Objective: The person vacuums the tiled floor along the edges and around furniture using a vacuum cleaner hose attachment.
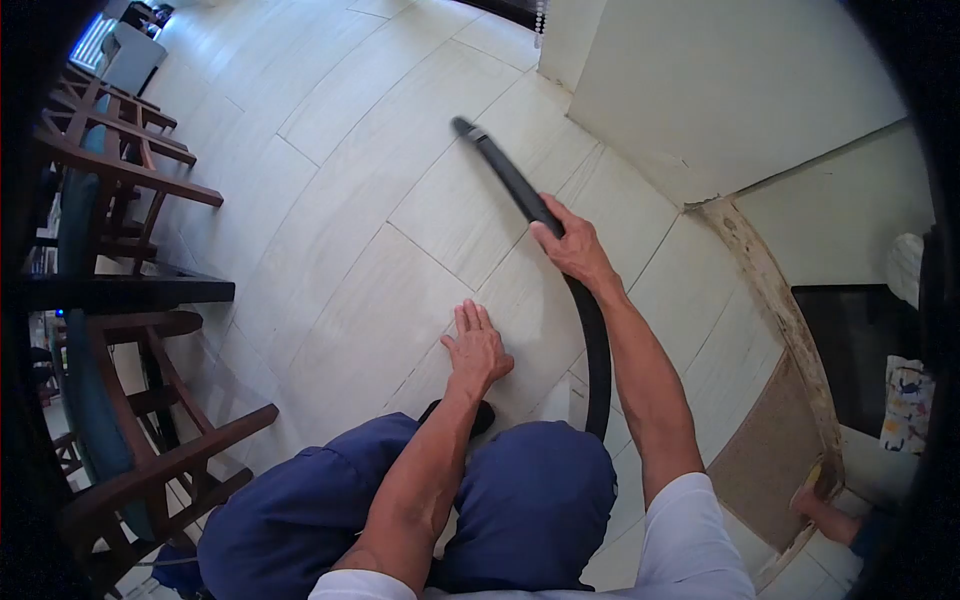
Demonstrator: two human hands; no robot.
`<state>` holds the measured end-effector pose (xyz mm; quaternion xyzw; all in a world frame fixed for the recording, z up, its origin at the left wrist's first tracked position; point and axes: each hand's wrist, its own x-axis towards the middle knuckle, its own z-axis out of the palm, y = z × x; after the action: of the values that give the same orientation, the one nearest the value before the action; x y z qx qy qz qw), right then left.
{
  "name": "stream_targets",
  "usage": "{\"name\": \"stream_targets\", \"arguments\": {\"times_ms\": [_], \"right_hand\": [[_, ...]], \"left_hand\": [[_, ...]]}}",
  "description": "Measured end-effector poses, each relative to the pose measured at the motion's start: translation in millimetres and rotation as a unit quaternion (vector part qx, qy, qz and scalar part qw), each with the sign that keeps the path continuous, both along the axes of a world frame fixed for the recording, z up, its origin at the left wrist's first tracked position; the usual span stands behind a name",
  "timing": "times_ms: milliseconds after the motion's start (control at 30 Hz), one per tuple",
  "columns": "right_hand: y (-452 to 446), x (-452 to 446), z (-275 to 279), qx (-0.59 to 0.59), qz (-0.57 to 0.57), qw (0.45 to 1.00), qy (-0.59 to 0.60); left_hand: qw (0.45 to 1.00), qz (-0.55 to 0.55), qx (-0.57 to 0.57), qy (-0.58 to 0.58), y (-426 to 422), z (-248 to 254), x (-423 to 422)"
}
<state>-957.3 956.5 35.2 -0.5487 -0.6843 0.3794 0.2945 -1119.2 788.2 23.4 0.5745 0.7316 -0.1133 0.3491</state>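
Observation:
My right hand [577, 245] is wrapped round the black handle of a vacuum cleaner hose [510, 180]. From that hand the tube points up and left over the tiles, its tip near the middle top. Behind my grip the black flexible hose [596, 350] curves down beside my right knee. Fingers spread and pointing forward, my left hand [478, 345] holds nothing and is over the pale floor tiles [420, 270]; whether the palm touches them I cannot tell. My knees in blue trousers [530, 500] are bent below.
Wooden chairs [150, 450] with dark green seats line the left side. A pale wall [730, 90] stands at upper right, above a worn, damaged wooden strip [770, 280]. At lower right, another person's hand [830, 518] holds something yellow near a brown panel [770, 450].

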Motion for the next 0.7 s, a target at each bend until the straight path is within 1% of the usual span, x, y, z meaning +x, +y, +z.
{"name": "stream_targets", "arguments": {"times_ms": [33,67,133,167,233,267,300,367,400,467,500,567,600,633,667,700], "right_hand": [[-6,-7,28,-0.078,0.025,0.997,-0.007],[-4,-9,27,-0.079,0.029,0.996,-0.007],[3,-11,28,-0.137,-0.068,0.988,0.006],[3,-8,29,-0.138,-0.065,0.988,0.006],[-10,-6,39,-0.074,0.030,0.997,-0.024],[-22,-4,37,-0.063,0.083,0.994,-0.042],[-39,-4,40,-0.064,0.094,0.993,-0.039],[-68,-2,53,-0.084,0.188,0.978,-0.047],[-72,0,54,-0.083,0.194,0.976,-0.045],[-84,7,51,-0.068,0.173,0.983,-0.009],[-82,1,54,-0.026,0.142,0.990,0.001],[-86,-8,66,-0.172,0.097,0.980,-0.034],[-93,-13,59,-0.136,0.142,0.980,-0.022],[-106,-18,55,-0.102,0.186,0.977,-0.010],[-120,-22,52,-0.124,0.243,0.962,-0.016],[-135,-25,41,-0.077,0.302,0.950,-0.028]], "left_hand": [[1.000,0.000,0.008,0.001,-2,1,0],[1.000,0.004,0.006,0.002,-4,0,-2],[1.000,0.000,0.000,-0.012,-3,0,-3],[1.000,0.003,-0.001,-0.012,-1,-1,-3],[1.000,0.004,0.010,-0.007,-5,-4,-2],[1.000,0.013,0.005,-0.003,-7,-4,-4],[1.000,0.012,0.005,-0.011,-7,0,-4],[1.000,0.018,0.009,-0.017,-2,2,-5],[1.000,0.019,0.015,-0.017,-2,2,-4],[0.999,0.024,0.026,-0.018,-6,2,-5],[0.999,0.031,0.021,-0.013,-11,3,-6],[0.997,0.030,0.068,-0.023,-15,6,-8],[0.995,0.006,0.096,0.006,-22,2,-7],[0.995,0.010,0.094,0.012,-31,-7,-5],[0.993,-0.004,0.116,0.009,-44,-17,-3],[0.990,-0.018,0.139,0.004,-58,-22,-1]]}}
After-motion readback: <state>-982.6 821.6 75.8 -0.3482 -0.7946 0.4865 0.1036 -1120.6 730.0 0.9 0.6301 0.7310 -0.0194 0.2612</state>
